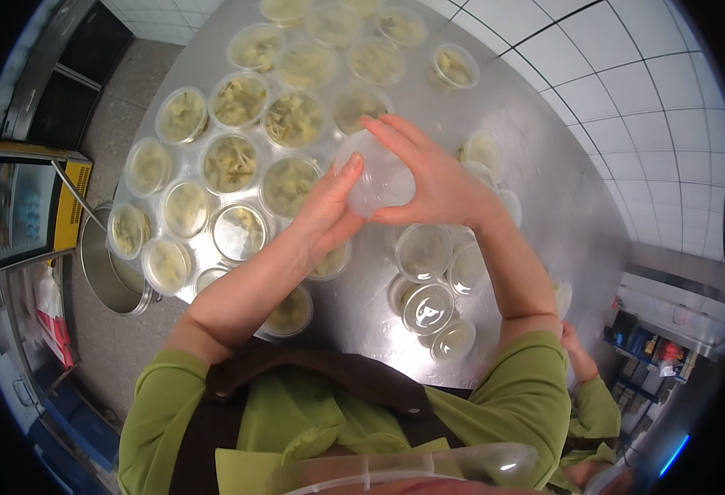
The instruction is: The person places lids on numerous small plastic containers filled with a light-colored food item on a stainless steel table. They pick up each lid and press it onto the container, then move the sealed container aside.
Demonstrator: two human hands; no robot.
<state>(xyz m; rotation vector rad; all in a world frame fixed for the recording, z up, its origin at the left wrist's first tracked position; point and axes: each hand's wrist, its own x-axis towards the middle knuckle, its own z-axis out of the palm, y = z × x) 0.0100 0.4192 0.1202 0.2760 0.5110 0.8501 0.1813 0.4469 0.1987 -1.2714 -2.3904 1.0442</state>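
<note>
Between my two hands, above a stainless steel table (362, 322), is a round translucent plastic lid or lids (380, 176); how many cannot be told. My left hand (331, 201) grips its left edge, thumb on top. My right hand (427, 173) spans its right side, fingers at the far rim and thumb at the near rim. Just beyond and to the left stand many round clear plastic tubs, such as this tub (229, 164), holding pale yellow-green food with strips in it. Below my right forearm sit several more lidded tubs (427, 309), close together.
One tub (455, 67) stands apart near the white tiled wall (622, 80). A large metal pot (112, 272) is on the floor left of the table. Another person (591, 402) in green works at the right. A glass-fronted fridge (16, 210) stands at the far left.
</note>
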